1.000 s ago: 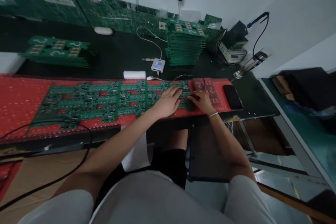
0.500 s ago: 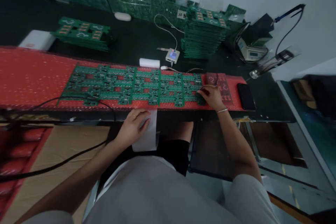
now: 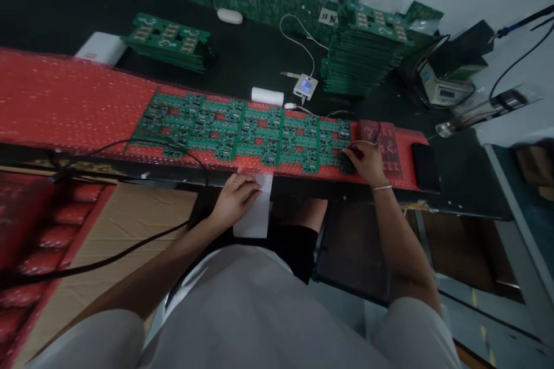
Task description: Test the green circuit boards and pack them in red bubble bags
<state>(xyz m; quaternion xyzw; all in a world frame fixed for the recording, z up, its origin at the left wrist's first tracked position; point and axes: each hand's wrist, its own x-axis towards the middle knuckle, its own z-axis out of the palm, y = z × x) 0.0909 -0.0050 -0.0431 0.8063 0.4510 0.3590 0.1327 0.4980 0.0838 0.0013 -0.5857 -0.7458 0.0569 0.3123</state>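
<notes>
A long row of green circuit boards [image 3: 242, 130] lies on a red mat [image 3: 64, 104] along the bench's front. My right hand [image 3: 367, 161] rests on the right end of that row with its fingers curled, seemingly round a thin wire that loops off to a dark red board [image 3: 387, 141]. Below the bench edge, my left hand [image 3: 236, 199] pinches a white paper strip [image 3: 255, 216] that hangs from the edge.
A black phone [image 3: 426, 167] lies at the mat's right end. Behind are stacks of green boards [image 3: 367, 52], a small white meter [image 3: 305, 86], a white roll [image 3: 267, 96] and a soldering station [image 3: 445, 89]. A black cable [image 3: 130, 242] crosses a cardboard box at left.
My left hand left the boards and dropped to the white strip at the bench edge. The right hand stayed on the row's right end. The view shifted left and down.
</notes>
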